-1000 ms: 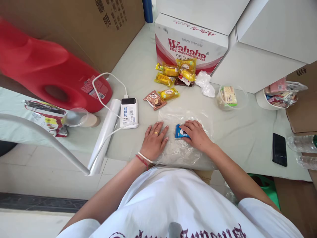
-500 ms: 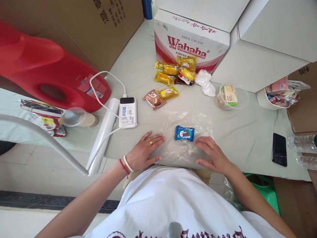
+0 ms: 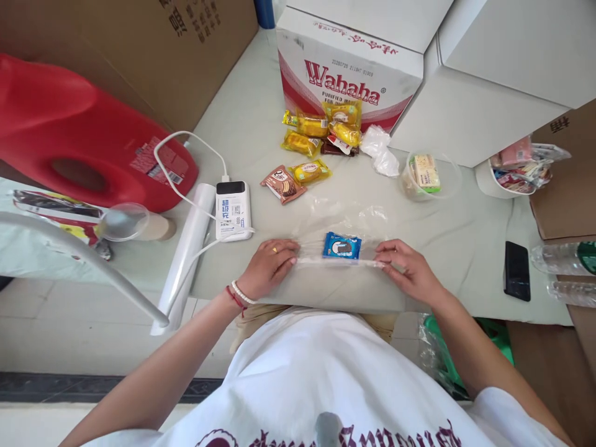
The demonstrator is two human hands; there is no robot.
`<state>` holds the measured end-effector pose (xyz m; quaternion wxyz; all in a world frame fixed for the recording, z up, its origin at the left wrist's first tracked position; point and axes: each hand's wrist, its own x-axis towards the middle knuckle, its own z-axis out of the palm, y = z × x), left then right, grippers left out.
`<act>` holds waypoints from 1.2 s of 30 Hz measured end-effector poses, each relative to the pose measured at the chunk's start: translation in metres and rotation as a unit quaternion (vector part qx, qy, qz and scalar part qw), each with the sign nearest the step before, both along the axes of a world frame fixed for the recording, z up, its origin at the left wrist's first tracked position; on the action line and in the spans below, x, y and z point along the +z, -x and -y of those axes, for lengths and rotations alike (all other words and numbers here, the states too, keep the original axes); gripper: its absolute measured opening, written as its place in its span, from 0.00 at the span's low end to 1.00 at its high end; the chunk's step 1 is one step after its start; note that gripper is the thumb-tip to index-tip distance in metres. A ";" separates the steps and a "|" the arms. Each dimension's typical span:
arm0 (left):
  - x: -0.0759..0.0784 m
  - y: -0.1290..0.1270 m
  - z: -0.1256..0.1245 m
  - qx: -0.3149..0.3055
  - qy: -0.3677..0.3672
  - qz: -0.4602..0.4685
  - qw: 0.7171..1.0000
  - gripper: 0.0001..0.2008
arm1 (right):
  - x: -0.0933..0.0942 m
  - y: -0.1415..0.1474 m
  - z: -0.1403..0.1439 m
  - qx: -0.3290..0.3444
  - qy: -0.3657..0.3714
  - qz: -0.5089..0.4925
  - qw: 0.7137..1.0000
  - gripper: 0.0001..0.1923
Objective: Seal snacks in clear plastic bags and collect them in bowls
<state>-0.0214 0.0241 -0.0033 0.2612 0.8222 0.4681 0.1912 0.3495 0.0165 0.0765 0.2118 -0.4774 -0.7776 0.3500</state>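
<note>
A small blue snack packet (image 3: pixel 342 246) lies on a clear plastic sheet (image 3: pixel 367 214) spread on the table in front of me. The sheet's near edge is raised and folded over into a straight line just below the packet. At the left end of that edge, my left hand (image 3: pixel 267 267) pinches the plastic between thumb and fingers. My right hand (image 3: pixel 412 270) grips the right end the same way. Neither hand touches the packet. Beyond the sheet lie a brown cookie packet (image 3: pixel 282 184) and a yellow wrapped cake (image 3: pixel 310 171).
Several wrapped snacks (image 3: pixel 342 129) lie against a Wahaba-type carton (image 3: pixel 344 74). Left are a white power bank (image 3: pixel 233 211) with a cable, a plastic roll (image 3: pixel 186 248) and a red jug (image 3: pixel 93 136). Right are a clear tub (image 3: pixel 410 180), a snack bowl (image 3: pixel 493 180) and a phone (image 3: pixel 517 271).
Both hands, flat and spread beside the packet before, have closed on the sheet's near edge and lifted it away from me, folding it toward the packet. The view has shifted slightly.
</note>
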 end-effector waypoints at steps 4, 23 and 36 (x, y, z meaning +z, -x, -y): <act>0.005 -0.011 -0.012 0.081 0.021 0.052 0.995 0.28 | -0.003 0.007 -0.042 -0.089 0.147 -0.015 0.985 0.18; 0.000 -0.048 -0.040 0.318 -0.044 -0.015 0.947 0.18 | 0.001 0.027 -0.132 -0.055 -0.014 0.246 0.968 0.20; 0.034 -0.087 -0.018 0.049 -0.095 -0.033 0.994 0.20 | -0.028 0.082 -0.173 0.022 0.006 0.312 0.950 0.06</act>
